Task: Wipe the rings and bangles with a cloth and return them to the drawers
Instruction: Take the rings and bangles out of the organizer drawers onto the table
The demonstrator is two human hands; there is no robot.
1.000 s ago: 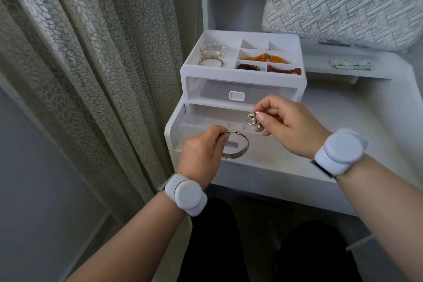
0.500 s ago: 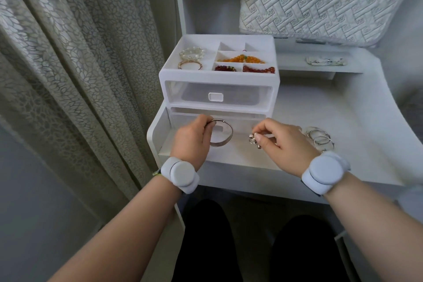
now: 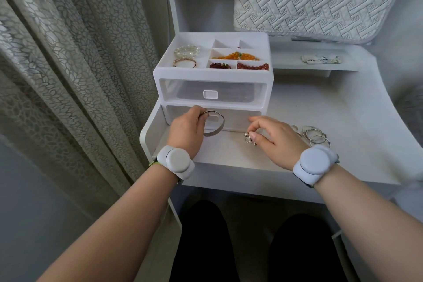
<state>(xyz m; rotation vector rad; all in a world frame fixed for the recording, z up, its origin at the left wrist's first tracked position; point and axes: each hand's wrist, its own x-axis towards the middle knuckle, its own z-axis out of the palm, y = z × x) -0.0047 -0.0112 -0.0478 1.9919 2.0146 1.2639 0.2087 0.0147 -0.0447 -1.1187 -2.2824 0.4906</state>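
The left hand (image 3: 186, 129) has its grip curled round the left side of a silver bangle (image 3: 214, 132). It holds the hoop nearly upright just in front of the lower drawer (image 3: 238, 119), with the open face turned toward the near side. The right hand (image 3: 278, 138) pinches a small cluster of rings (image 3: 249, 139) between thumb and fingertip, low over the bench (image 3: 320, 103), with its other fingers loosely spread.

What the next move turns on is the cloth (image 3: 321, 59). It lies on the raised shelf (image 3: 297, 65) at the far right, well apart from both grips and beyond a heap of loose bangles (image 3: 314, 135) just right of the right hand. From either hand it sits far and to the right, and the right hand is plainly the nearer. That hand is full, though, so I judge the rings must be set down first before anything is wiped.

The cloth looks crumpled into a strip whose long axis runs left to right along the shelf, though at this size its folds are hard to read. The bangle has no long axis. Its band circles a hole that points near-to-far, so a cloth could run round the rim from the free right side.

Both drawers appear pushed in.
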